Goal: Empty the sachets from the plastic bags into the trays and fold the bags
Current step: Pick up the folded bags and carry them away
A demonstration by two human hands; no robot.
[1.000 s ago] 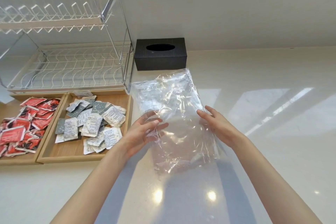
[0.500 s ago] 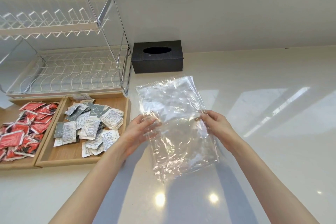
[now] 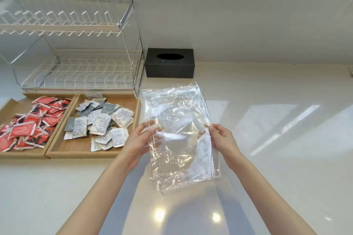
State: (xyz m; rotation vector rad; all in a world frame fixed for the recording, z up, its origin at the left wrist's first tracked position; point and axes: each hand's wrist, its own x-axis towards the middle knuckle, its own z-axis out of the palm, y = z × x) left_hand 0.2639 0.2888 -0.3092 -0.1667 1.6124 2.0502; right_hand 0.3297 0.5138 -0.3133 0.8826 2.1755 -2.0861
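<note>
A clear, crinkled plastic bag (image 3: 179, 135) lies spread on the white counter, with no sachets showing inside. My left hand (image 3: 142, 139) pinches its left edge at mid-height, and my right hand (image 3: 222, 137) pinches the right edge opposite. Left of the bag stand two wooden trays side by side. The nearer tray (image 3: 80, 149) holds several white and grey sachets (image 3: 103, 124). The far-left tray (image 3: 21, 154) holds several red sachets (image 3: 32, 124).
A two-tier wire dish rack (image 3: 76, 44) stands behind the trays against the wall. A black tissue box (image 3: 170, 63) sits just behind the bag. The white counter (image 3: 286, 139) stretches to the right, with bright reflections on it.
Both hands have closed from resting on the bag to pinching its side edges at mid-height. The camera has tilted up, so the window frame shows at the top.
</note>
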